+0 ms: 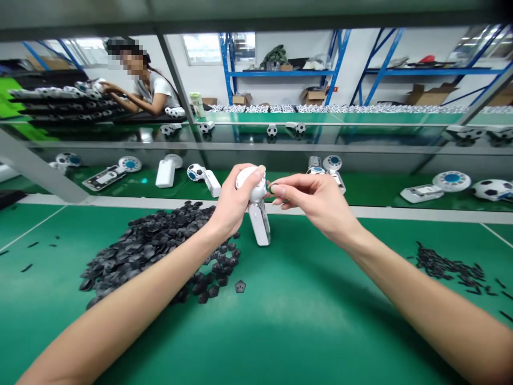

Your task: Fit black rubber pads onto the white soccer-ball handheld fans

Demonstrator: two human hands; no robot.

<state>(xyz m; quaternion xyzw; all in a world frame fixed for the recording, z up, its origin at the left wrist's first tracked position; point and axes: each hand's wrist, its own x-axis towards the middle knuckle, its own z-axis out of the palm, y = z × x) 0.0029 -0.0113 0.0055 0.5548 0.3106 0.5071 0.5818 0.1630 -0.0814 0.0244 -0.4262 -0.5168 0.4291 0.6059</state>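
Stacked black trays (114, 110) at far left held football-patterned devices (60, 92). Above the green bench (304, 321), your left hand (232, 203) curled round the white handheld device's (259, 224) head; beside it, your right hand (323, 200) pinched a small dark piece (270, 187), fingertips nearly together.

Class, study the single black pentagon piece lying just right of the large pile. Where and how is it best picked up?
Probably across its rim, pinching one edge and the opposite corner. The black pentagon piece lies flat on the green mat, so fingers should come from above, on the side away from the pile.
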